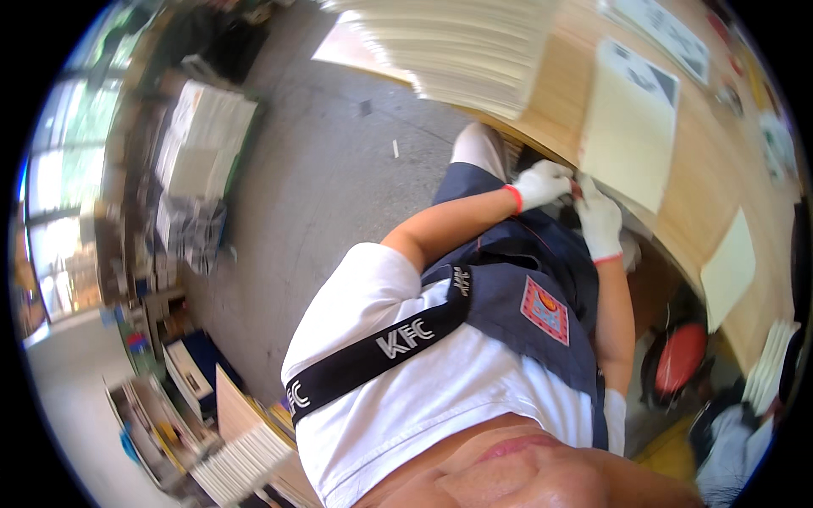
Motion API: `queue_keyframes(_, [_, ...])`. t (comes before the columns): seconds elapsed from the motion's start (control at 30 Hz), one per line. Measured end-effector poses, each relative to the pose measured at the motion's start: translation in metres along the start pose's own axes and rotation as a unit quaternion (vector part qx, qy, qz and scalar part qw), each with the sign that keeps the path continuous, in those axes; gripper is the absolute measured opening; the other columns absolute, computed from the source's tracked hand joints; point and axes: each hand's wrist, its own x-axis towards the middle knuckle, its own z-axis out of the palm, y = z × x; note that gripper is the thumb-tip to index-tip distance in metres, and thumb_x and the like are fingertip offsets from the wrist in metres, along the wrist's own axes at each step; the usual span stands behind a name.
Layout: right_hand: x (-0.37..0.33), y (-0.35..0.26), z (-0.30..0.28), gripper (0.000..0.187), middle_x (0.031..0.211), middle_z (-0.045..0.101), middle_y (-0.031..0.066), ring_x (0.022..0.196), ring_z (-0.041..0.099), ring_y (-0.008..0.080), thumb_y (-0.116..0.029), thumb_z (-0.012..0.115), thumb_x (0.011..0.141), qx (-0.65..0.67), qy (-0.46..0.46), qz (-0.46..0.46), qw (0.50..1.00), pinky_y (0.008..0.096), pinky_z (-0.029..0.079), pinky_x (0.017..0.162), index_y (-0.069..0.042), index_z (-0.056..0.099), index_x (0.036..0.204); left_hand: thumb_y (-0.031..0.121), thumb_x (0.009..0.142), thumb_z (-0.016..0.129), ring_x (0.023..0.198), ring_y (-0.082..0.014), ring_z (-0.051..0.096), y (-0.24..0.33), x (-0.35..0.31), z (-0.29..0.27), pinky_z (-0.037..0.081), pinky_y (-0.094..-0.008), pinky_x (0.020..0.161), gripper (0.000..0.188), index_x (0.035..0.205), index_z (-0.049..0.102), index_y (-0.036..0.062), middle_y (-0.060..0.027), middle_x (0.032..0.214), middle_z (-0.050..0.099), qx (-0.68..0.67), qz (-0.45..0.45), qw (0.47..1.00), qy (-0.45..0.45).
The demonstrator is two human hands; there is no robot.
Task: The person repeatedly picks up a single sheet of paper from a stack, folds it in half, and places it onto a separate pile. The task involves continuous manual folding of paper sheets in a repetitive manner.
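Observation:
My left hand (542,184) wears a white glove with a red cuff. Its fingers are curled closed at the near edge of the wooden table (542,127). Meeting it just to the right is my right hand (600,218), gloved the same way, with its fingers drawn together. A small reddish patch shows between the fingertips of both hands; I cannot make out what it is. Just beyond my right hand, a pale sheet stack (631,135) with dark print at its far end lies on the table. My dark apron (542,288) is below the hands.
A tall stack of pale sheets (474,51) stands at the table's far left. Another pale sheet (730,269) lies to the right. Beside me at the right is a red rounded object (680,360). Bundled paper stacks (203,140) stand across the grey floor (313,161).

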Motion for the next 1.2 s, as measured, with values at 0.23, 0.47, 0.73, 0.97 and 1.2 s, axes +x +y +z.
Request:
queue_keyframes(0.23, [-0.119,0.148,-0.038,0.015,0.077,0.055,0.0078,0.063,0.052,0.0168,-0.01,0.045,0.085,0.527,0.382,0.38,0.657,0.0248,0.041,0.053,-0.004,0.053,0.095,0.012,0.083,0.053,0.069,-0.0134,0.064,-0.023,-0.012,-0.014,0.052,-0.025,0.062,0.015,0.088,0.061,0.001,-0.0085,0.079,0.066,0.079,0.016,0.996,0.031])
queue_keyframes(0.47, [-0.227,0.18,0.008,0.033,0.099,0.061,0.0218,0.089,0.058,0.0392,-0.03,0.052,0.083,-0.062,-0.172,0.284,0.941,0.0472,0.046,0.073,-0.004,0.057,0.104,0.007,0.061,0.07,0.09,-0.0296,0.055,-0.011,-0.015,-0.031,0.047,-0.0367,0.075,0.036,0.096,0.062,0.0107,-0.0075,0.099,0.058,0.452,0.436,0.745,0.226])
queue_keyframes(0.73, [-0.07,0.078,-0.043,0.023,0.09,0.061,0.0092,0.082,0.057,0.029,-0.018,0.065,0.072,-0.056,0.24,0.006,0.969,0.0372,0.045,0.073,-0.01,0.06,0.094,0.009,0.066,0.071,0.084,-0.0246,0.057,-0.003,0.008,-0.02,0.047,-0.0342,0.068,0.014,0.074,0.06,0.0111,-0.003,0.09,0.062,0.477,0.551,0.671,0.135])
queue_keyframes(0.97, [-0.054,0.053,-0.006,0.02,0.071,0.057,0.0151,0.065,0.055,0.0289,-0.02,0.061,0.079,0.278,0.233,0.315,0.877,0.0366,0.042,0.061,-0.002,0.052,0.078,0.008,0.081,0.064,0.058,-0.0098,0.038,-0.054,0.013,-0.008,0.034,-0.0256,0.053,0.025,0.066,0.044,0.0062,0.0005,0.063,0.044,0.073,0.224,0.933,0.27])
queue_keyframes(1.2, [-0.083,0.105,0.027,0.045,0.062,0.058,0.0122,0.059,0.057,0.0234,-0.045,0.043,0.089,0.37,0.236,0.383,0.813,0.0351,0.042,0.056,-0.003,0.059,0.088,0.009,0.086,0.058,0.053,-0.0085,0.048,-0.025,0.0,-0.002,0.042,-0.0224,0.048,0.013,0.09,0.048,0.0026,0.0,0.072,0.048,-0.243,0.067,0.957,0.147])
